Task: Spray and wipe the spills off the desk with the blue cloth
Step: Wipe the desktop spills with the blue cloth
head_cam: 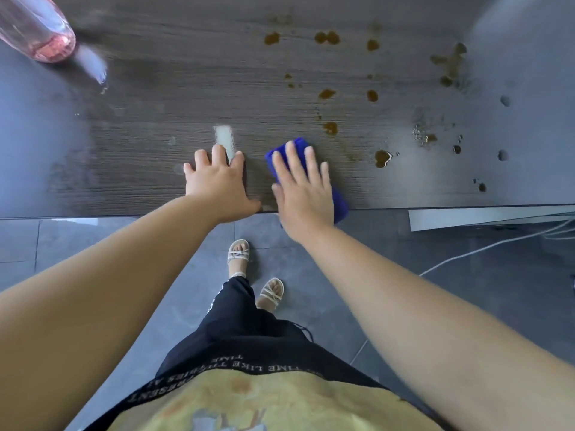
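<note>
The blue cloth (339, 202) lies folded at the front edge of the dark wood-grain desk (155, 98). My right hand (303, 191) presses flat on it with straight fingers. My left hand (219, 183) rests flat on the desk just to the left of the cloth, fingers spread. Several brown spills (329, 127) dot the desk's right half, from the far edge down to a larger blot (382, 157) right of the cloth. A clear spray bottle with pink liquid (40, 29) stands at the far left corner.
A pale reflected patch (224, 140) shines on the desk just beyond my left fingers. A grey wall panel (529, 73) borders the desk at right. Below the edge are grey floor tiles, my sandalled feet (238, 253) and white cables (497, 244) at right.
</note>
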